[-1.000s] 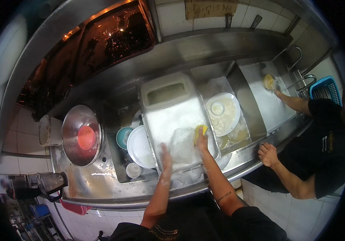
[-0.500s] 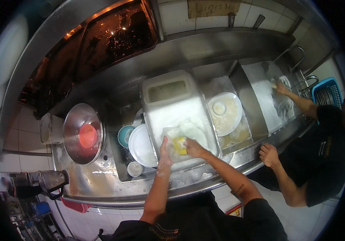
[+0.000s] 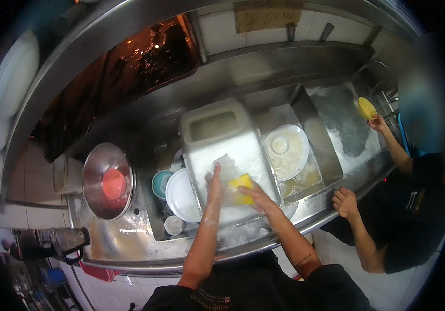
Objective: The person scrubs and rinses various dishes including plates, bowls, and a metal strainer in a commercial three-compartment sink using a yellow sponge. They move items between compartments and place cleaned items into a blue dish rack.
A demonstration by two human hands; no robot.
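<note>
My left hand [image 3: 215, 187] grips a see-through, squarish plastic container [image 3: 225, 164], blurred where it meets the sponge. My right hand [image 3: 260, 198] is closed on a yellow sponge [image 3: 241, 186], pressed close to the container's side. Both hands are above a rectangular tub [image 3: 213, 107] filled with white suds. Just left of the tub lie a white plate [image 3: 182, 196], a teal bowl [image 3: 161, 184] and a small white cup [image 3: 174, 225]. In the basin to the right, a white plate [image 3: 300, 150] holds a small round dish [image 3: 280, 145] in cloudy water.
On the left counter, a metal colander [image 3: 94, 179] holds a pink bowl [image 3: 113, 184], beside a whitish container [image 3: 67, 176]. At right, a co-worker's hand [image 3: 377, 123] holds a yellow bowl [image 3: 366, 108] over a sudsy basin [image 3: 336, 124]. A steel edge [image 3: 305, 224] runs along the front.
The container and sponge are still held, with the sponge now tilted and more visible. The co-worker's hand has come up from the suds with a yellow bowl. The view has shifted slightly.
</note>
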